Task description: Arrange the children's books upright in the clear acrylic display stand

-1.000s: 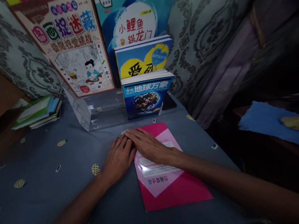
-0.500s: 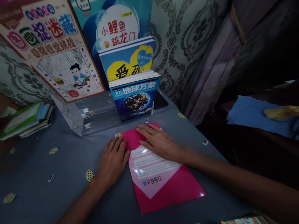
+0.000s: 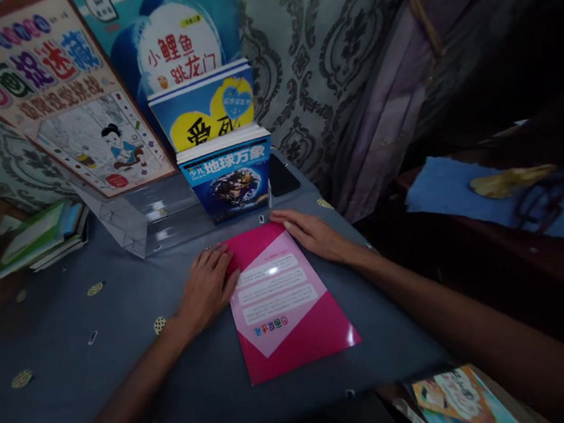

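A pink booklet [image 3: 295,343] with pale text panels lies flat on the grey-blue tablecloth [image 3: 139,338], its printing upside down to me. My left hand [image 3: 207,282] rests at its left edge, palm down, fingers extended over the far left corner. Along the far right edge lies my right hand [image 3: 311,234], flat, with its fingertips at the far right corner. Neither hand grips anything. Just beyond the booklet, a clear stand [image 3: 151,227] holds several upright books, the front one a blue earth book [image 3: 234,183].
A small stack of books [image 3: 40,238] lies at the left. Behind the blue book is a dark flat object [image 3: 282,175]. At right, a blue cloth [image 3: 434,190] bears a yellowish item [image 3: 508,182]. Another colourful book [image 3: 459,397] is at the lower right, below the table edge.
My right hand has slid off the middle of the pink booklet to its far right edge, uncovering the text panels. My left hand stays at the left edge. The view has shifted to the right.
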Motion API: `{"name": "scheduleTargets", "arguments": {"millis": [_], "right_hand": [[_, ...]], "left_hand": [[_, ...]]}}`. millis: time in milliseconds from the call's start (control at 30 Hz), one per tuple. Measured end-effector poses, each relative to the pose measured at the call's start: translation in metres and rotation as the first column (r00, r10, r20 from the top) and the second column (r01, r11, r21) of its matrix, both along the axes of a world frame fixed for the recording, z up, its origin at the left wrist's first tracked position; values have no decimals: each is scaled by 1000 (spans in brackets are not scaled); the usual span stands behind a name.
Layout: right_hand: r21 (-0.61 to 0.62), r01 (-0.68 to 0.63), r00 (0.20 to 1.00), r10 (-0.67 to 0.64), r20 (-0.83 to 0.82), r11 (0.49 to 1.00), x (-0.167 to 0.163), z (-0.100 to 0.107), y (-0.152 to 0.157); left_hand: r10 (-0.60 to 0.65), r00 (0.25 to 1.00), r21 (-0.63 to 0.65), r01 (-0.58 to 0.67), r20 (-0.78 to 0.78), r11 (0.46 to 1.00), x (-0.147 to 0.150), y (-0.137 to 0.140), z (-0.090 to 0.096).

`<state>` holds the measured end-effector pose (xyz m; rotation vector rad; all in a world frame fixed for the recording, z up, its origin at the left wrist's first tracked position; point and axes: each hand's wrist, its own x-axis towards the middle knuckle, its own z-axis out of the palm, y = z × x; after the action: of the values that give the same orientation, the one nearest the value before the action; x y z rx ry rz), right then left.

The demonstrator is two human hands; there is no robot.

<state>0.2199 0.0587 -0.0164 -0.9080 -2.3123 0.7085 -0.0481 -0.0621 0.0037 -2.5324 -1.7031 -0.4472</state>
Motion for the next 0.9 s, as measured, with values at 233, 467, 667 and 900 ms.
{"name": "scheduleTargets", "arguments": {"millis": [233,467,667,900], "right_hand": [[5,-2,1000,2,7,1000,-1,-1,-3],[41,-13,999,15,-33,999,-2,-7,1],[44,-32,999,33,-29,999,-2,-7,1],[58,-34,999,33,18,998,-2,-5,-2]], "left_hand": [[-188,982,-207,190,32,960,48,45,2],[-357,934,-239,350,15,906,82,36,6],[-460,888,-224,454,30,862,91,3,4],[-587,808,-264,578,55,772,99,-31,11]]}}
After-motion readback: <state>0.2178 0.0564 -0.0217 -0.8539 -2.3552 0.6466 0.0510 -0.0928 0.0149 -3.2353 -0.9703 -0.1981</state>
